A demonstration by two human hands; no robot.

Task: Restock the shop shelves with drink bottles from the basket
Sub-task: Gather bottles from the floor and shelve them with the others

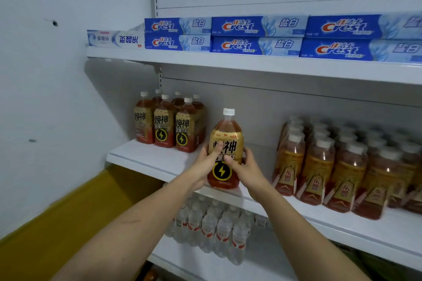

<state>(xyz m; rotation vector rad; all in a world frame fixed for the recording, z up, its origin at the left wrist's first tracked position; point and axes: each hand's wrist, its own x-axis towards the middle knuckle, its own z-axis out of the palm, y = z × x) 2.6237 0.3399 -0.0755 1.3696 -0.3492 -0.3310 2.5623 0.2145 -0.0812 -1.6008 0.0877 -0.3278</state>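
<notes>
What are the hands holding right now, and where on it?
Both hands, left and right, grip one energy drink bottle around its labelled middle, upright at the shelf front edge.

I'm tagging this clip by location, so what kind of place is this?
Most likely a small shop aisle: white metal shelving carries stacked Crest toothpaste boxes, rows of shrink-wrapped drink bottles, and both hands set an energy drink bottle on the shelf.

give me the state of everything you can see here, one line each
Gold-labelled amber drink bottle: upright, capped, at shelf edge, held.
Left hand: grips bottle.
Right hand: grips bottle.
Matching gold-labelled bottles: upright, capped, grouped.
Blue toothpaste boxes: stacked flat.
</notes>
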